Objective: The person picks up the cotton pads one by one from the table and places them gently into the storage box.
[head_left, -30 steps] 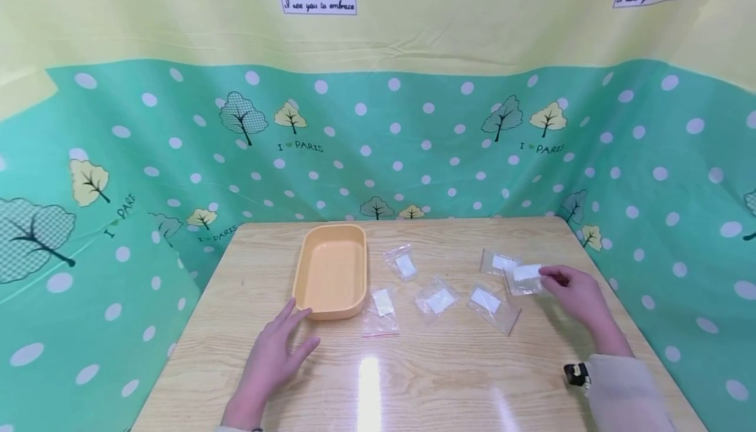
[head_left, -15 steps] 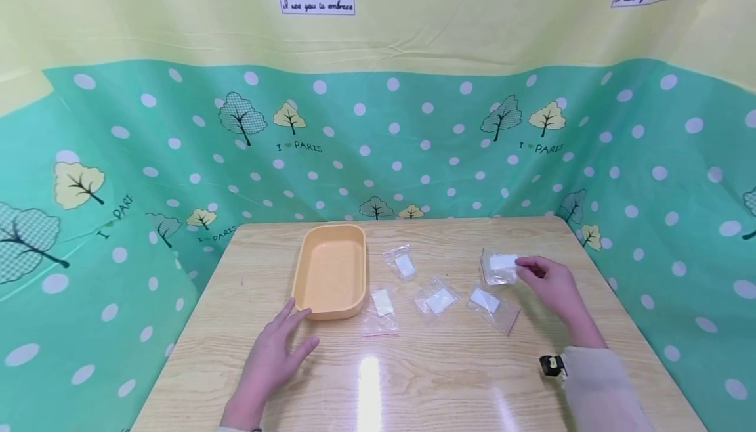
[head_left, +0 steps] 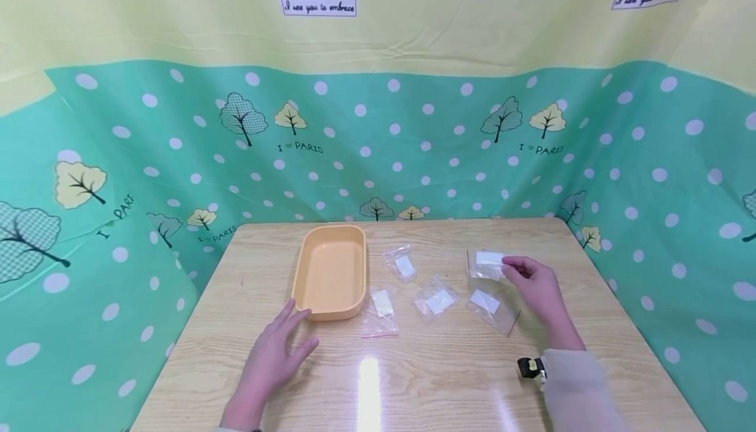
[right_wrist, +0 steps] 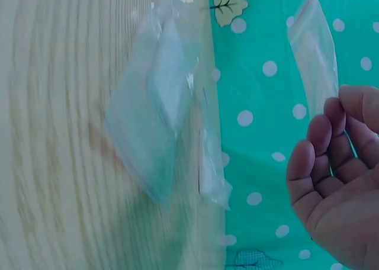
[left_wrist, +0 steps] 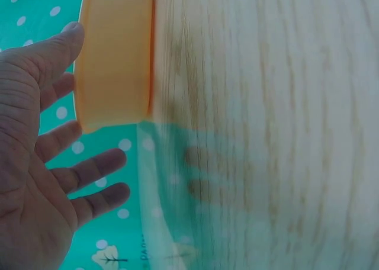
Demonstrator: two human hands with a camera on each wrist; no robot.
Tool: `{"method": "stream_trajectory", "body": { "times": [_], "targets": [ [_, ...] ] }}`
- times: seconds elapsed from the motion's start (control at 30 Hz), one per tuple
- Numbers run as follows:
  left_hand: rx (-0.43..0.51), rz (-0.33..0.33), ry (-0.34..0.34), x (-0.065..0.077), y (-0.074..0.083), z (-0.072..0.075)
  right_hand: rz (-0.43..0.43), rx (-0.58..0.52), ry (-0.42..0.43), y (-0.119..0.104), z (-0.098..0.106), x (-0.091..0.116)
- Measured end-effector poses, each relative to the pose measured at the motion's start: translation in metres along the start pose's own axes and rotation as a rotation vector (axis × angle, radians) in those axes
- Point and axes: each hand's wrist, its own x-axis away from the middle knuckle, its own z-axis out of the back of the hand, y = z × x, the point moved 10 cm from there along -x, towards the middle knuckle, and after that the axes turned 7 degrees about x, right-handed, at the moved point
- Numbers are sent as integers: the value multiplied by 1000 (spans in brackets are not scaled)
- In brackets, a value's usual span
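Observation:
My right hand (head_left: 539, 287) pinches a small clear zip bag (head_left: 489, 264) with a white piece inside, raised over the back right of the table. In the right wrist view that bag (right_wrist: 315, 60) hangs from the thumb and fingertips. Below it lies another zip bag (head_left: 493, 310) with a white piece. An orange tray (head_left: 332, 314) sits at the back left. My left hand (head_left: 268, 356) has its fingers spread, fingertips right at the tray's near left corner. The left wrist view has the thumb and fingers beside the tray wall (left_wrist: 115, 57).
More zip bags with white pieces lie between the tray and my right hand: a back bag (head_left: 404, 264), a middle bag (head_left: 438, 299) and a bag close to the tray (head_left: 382, 310). The wooden table (head_left: 425, 379) is enclosed by a green dotted cloth (head_left: 413, 143).
My right hand has moved left with the pinched zip bag, passing across the bag lying at the back right, which the held one now overlaps. The left hand and tray have stayed still.

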Motion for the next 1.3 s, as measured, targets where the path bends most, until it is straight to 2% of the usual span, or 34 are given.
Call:
{"method": "stream_trajectory", "body": {
  "times": [0.27, 0.47, 0.77, 0.93, 1.3],
  "targets": [
    [9, 0, -1, 1, 0, 0, -75, -104, 96, -1, -4, 6],
    [10, -8, 2, 1, 1, 0, -96, -124, 98, 0, -12, 10],
    [15, -13, 3, 1, 1, 0, -68, -130, 101, -6, -24, 11],
    [16, -9, -1, 1, 1, 0, -44, -134, 73, -11, -32, 11],
    [13, -13, 4, 1, 1, 0, -9, -159, -64, -26, -62, 12]
  ]
}}
